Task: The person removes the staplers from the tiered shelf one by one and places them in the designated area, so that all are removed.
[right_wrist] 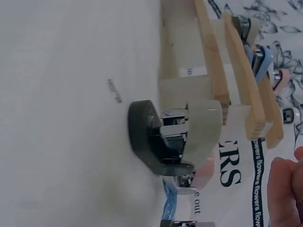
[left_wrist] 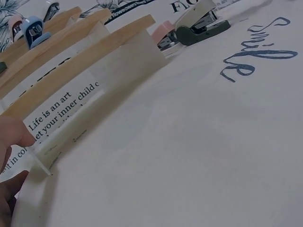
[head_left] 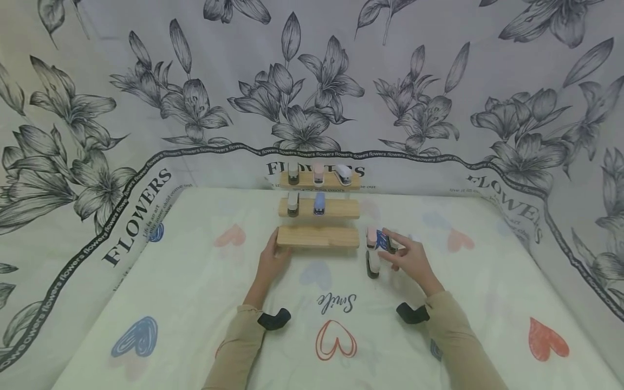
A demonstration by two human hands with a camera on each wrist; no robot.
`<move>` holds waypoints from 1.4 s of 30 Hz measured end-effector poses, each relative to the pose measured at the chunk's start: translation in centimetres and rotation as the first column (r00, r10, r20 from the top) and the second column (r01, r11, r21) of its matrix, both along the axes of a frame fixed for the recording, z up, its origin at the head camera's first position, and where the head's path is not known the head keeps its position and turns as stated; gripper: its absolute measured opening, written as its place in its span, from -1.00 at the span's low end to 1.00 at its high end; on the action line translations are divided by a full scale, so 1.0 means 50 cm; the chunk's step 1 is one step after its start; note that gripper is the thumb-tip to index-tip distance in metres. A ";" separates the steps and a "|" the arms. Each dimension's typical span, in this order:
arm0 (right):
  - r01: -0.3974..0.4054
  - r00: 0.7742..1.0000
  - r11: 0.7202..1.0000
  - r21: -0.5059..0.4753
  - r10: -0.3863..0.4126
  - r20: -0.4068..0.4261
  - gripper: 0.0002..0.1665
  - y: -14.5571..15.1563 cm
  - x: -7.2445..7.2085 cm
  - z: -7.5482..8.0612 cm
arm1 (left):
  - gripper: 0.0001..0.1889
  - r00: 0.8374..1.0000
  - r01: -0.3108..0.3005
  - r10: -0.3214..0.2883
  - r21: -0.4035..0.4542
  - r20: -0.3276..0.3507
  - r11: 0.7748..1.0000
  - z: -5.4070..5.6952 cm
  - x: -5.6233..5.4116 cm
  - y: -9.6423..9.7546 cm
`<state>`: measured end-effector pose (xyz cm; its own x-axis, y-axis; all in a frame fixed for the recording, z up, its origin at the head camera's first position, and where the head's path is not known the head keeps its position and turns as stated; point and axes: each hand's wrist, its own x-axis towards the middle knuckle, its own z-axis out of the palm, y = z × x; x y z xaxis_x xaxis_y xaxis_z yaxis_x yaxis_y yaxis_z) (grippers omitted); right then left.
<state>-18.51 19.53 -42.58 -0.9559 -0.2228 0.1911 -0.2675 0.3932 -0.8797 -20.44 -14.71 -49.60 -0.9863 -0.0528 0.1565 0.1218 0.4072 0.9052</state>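
Stapler [head_left: 392, 245] between the forefinger and thumb of my right grip [head_left: 407, 260], out on the bench [head_left: 195, 292], right of the three-tier stand [head_left: 318, 236]! Finger and thumb sit apart, one towards each end, but I cannot tell whether they press on it; my fingers cover part of it, so which way its mouth points is hidden too. Just left, a pink stapler [head_left: 371, 238], its long axis running away from me. Nearer me, the cream-and-green stapler [right_wrist: 203, 132], upright on its base, long axis also running away, mouth end towards me. And over on the left, my left grip [head_left: 274, 262] has the stand's lowest tier by its left end, thumb and finger about the corner. Up on the middle tier, a blue stapler [head_left: 319, 203] points its mouth my way, beside a pale one [head_left: 293, 205]; three more line the top.
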 end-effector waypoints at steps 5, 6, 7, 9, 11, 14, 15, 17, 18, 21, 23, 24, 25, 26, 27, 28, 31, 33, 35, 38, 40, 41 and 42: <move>-0.047 0.998 0.997 -0.057 0.049 0.035 -0.31 -0.046 -0.007 0.060 | -0.28 1.000 -0.005 0.005 -0.006 -0.014 1.000 0.001 0.007 -0.003; -0.063 0.996 0.995 -0.075 0.067 0.054 -0.30 -0.053 -0.015 0.061 | -0.28 1.000 -0.001 0.001 -0.007 -0.023 1.000 0.001 0.008 -0.003; -0.079 0.994 0.993 -0.086 0.085 0.069 -0.28 -0.061 -0.026 0.059 | -0.28 0.999 0.005 -0.005 -0.011 -0.040 1.000 -0.001 0.008 -0.004; -0.109 0.989 0.988 -0.106 0.118 0.085 -0.25 -0.077 -0.050 0.051 | -0.28 0.997 0.015 -0.018 -0.029 -0.081 0.999 -0.004 0.006 -0.005; -0.123 0.985 0.986 -0.117 0.135 0.105 -0.23 -0.095 -0.076 0.039 | -0.29 0.992 0.023 -0.028 -0.043 -0.125 0.999 -0.007 0.003 -0.006; -0.135 0.980 0.985 -0.111 0.149 0.133 -0.19 -0.131 -0.109 0.029 | -0.30 0.984 0.027 -0.039 -0.068 -0.176 0.997 -0.008 -0.005 -0.008; -0.140 0.977 0.984 -0.109 0.155 0.143 -0.17 -0.144 -0.119 0.027 | -0.30 0.982 0.025 -0.039 -0.076 -0.186 0.997 -0.007 -0.006 -0.008; -0.153 0.969 0.980 -0.129 0.175 0.174 -0.13 -0.171 -0.139 0.024 | -0.31 0.980 0.020 -0.034 -0.072 -0.196 0.997 -0.007 -0.008 -0.009; -0.153 0.966 0.978 -0.145 0.179 0.187 -0.11 -0.184 -0.147 0.023 | -0.31 0.980 0.019 -0.032 -0.069 -0.196 0.997 -0.007 -0.009 -0.009; -0.129 0.955 0.967 -0.220 0.181 0.233 -0.08 -0.217 -0.163 0.025 | -0.31 0.985 0.019 -0.028 -0.059 -0.172 0.998 -0.009 -0.008 -0.009; -0.096 0.951 0.961 -0.259 0.165 0.261 -0.04 -0.234 -0.168 0.031 | -0.30 0.989 0.023 -0.030 -0.048 -0.147 0.999 -0.012 -0.008 -0.009; -0.081 0.949 0.959 -0.271 0.157 0.274 -0.03 -0.242 -0.170 0.034 | -0.30 0.990 0.027 -0.032 -0.044 -0.137 0.999 -0.014 -0.008 -0.009; -0.067 0.946 0.958 -0.279 0.150 0.287 -0.01 -0.248 -0.171 0.037 | -0.30 0.991 0.028 -0.033 -0.042 -0.127 0.999 -0.015 -0.007 -0.009; -0.055 0.944 0.959 -0.277 0.140 0.298 0.01 -0.254 -0.172 0.040 | -0.29 0.992 0.030 -0.034 -0.039 -0.124 0.999 -0.016 -0.007 -0.009; -0.047 0.942 0.959 -0.278 0.135 0.307 0.04 -0.260 -0.175 0.043 | -0.29 0.992 0.030 -0.034 -0.034 -0.120 0.999 -0.016 -0.007 -0.009; -0.040 0.939 0.961 -0.275 0.130 0.318 0.06 -0.265 -0.177 0.045 | -0.30 0.993 0.027 -0.030 -0.027 -0.115 0.999 -0.016 -0.006 -0.009; -0.027 0.927 0.956 -0.293 0.134 0.350 0.08 -0.277 -0.184 0.051 | -0.30 0.998 0.005 -0.004 0.010 -0.057 1.000 -0.013 -0.004 -0.009; -0.028 0.919 0.948 -0.318 0.149 0.364 0.05 -0.283 -0.187 0.056 | -0.31 1.000 -0.020 0.020 0.042 -0.004 0.999 -0.009 -0.002 -0.010; -0.036 0.918 0.938 -0.346 0.168 0.361 0.01 -0.286 -0.188 0.056 | -0.31 0.998 -0.039 0.036 0.065 0.043 0.997 -0.006 -0.001 -0.011; -0.031 0.927 0.924 -0.381 0.170 0.336 -0.10 -0.288 -0.190 0.051 | -0.31 0.999 -0.037 0.036 0.088 0.013 0.995 -0.005 0.002 -0.011; -0.025 0.937 0.919 -0.393 0.159 0.312 -0.16 -0.288 -0.192 0.049 | -0.31 0.999 -0.022 0.024 0.100 -0.023 0.995 -0.006 0.003 -0.011; -0.021 0.941 0.921 -0.389 0.149 0.303 -0.19 -0.289 -0.194 0.049 | -0.31 0.999 -0.014 0.019 0.105 -0.043 0.994 -0.006 0.003 -0.011; -0.016 0.946 0.923 -0.384 0.138 0.294 -0.21 -0.290 -0.195 0.050 | -0.31 0.999 -0.010 0.015 0.105 -0.050 0.994 -0.007 0.003 -0.010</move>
<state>-28.28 5.03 -40.07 -0.9627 -0.2691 -0.0277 0.0259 0.0101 -0.9996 -20.30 -15.22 -49.94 -0.9764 -0.0836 0.1989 0.1639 0.3126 0.9356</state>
